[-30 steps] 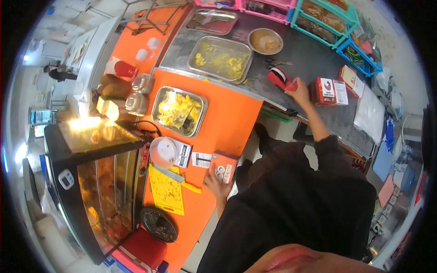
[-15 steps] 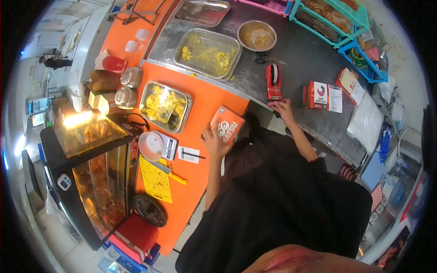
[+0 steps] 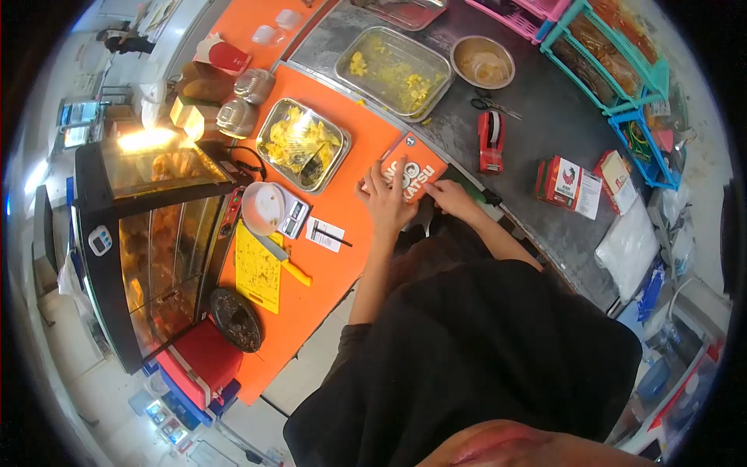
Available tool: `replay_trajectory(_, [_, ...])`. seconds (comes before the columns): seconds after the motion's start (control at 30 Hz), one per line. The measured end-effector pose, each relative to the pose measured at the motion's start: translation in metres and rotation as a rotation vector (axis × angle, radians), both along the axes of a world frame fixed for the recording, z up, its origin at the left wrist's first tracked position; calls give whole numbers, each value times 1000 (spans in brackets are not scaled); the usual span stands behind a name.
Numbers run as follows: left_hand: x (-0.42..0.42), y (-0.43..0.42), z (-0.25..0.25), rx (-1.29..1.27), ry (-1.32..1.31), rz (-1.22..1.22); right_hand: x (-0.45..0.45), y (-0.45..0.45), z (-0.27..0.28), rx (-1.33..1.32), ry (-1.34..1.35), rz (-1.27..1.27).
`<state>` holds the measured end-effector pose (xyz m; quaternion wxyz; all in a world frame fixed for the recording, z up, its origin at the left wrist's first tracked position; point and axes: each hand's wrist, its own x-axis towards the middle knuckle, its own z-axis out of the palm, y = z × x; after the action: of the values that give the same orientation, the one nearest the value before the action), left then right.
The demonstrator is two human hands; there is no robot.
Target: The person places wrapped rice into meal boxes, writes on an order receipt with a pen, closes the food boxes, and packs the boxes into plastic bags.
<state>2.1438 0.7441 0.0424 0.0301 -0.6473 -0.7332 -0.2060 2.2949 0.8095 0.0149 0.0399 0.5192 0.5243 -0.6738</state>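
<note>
An orange food box (image 3: 420, 167) with white lettering lies at the corner where the orange counter meets the dark metal table. My left hand (image 3: 387, 204) holds it, fingers spread across its top and left side. At the box's near right edge is my right hand (image 3: 451, 196), its fingers curled together against the cardboard; whatever is between them is too small to make out. A red tape dispenser (image 3: 491, 144) stands just beyond my right hand. Black scissors (image 3: 486, 101) lie behind the dispenser.
Left of the box sits a metal tray (image 3: 302, 148) of yellow food. A kitchen knife (image 3: 284, 258) rests on a yellow cutting board (image 3: 257, 272), beside a scale (image 3: 294, 214). A lit display warmer (image 3: 167, 249) stands far left. Red boxes (image 3: 566, 183) are on the metal table.
My right hand has moved left from the tape dispenser to the box's near edge. My left hand has stayed on the box. The whole view has shifted and turned slightly.
</note>
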Motion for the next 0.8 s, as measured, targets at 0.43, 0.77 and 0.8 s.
replay_trajectory(0.43, [-32,-14,-60,-244,-352,-31,87,12,-84,878,16,-628])
replay_trajectory(0.77, [-106,-60,-100,49,-487,224,139,55,-100,-201,516,-624])
replay_trajectory(0.8, [-128,-87,-127,139,-485,417,140,45,-108,-167,532,-703])
